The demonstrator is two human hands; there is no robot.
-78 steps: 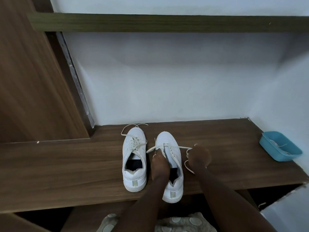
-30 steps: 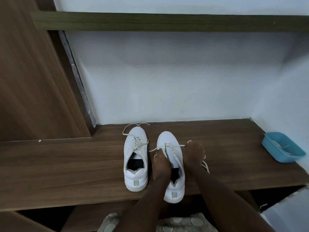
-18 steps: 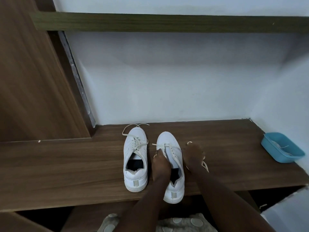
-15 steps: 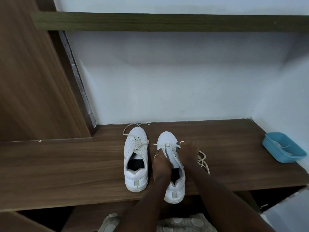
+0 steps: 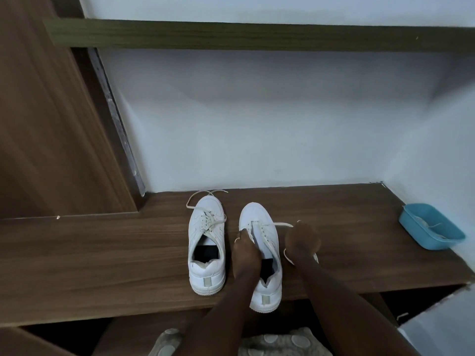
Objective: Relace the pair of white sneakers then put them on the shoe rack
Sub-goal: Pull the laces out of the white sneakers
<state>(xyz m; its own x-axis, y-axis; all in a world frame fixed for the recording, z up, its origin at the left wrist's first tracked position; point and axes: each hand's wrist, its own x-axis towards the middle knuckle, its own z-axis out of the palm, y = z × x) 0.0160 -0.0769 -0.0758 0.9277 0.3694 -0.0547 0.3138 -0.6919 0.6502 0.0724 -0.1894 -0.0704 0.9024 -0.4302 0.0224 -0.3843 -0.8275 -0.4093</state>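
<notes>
Held sneaker (image 5: 259, 219): white, toe toward 12 o'clock, standing on the tabletop (image 5: 102, 253) with its heel slightly over the near edge. Left hand (image 5: 245, 255) lies along the shoe's 9 o'clock flank, its fingers curled over the eyelet edge in a narrow grip on the upper. Right hand (image 5: 303, 240), just beside the shoe at 3 o'clock, is closed to a fist around the lace (image 5: 282, 224). One strand runs from the foremost eyelets to this fist, and a slack loop shows under the wrist toward 6 o'clock.

Second sneaker (image 5: 205, 242) stands parallel, just beside the first at its 9 o'clock and not touching it. It is laced, with loose ends curling past its toe at 12 o'clock.

Blue tray (image 5: 431, 227) rests well apart at 3 o'clock, near the end of the tabletop, with pale strands inside. White wall (image 5: 257, 124) backs the tabletop at 12 o'clock, and a dark shelf board (image 5: 257, 34) crosses above it. Wooden panel (image 5: 38, 124) rises at 9 to 10 o'clock. Patterned cloth (image 5: 282, 343) shows at 6 o'clock, below the forearms.
</notes>
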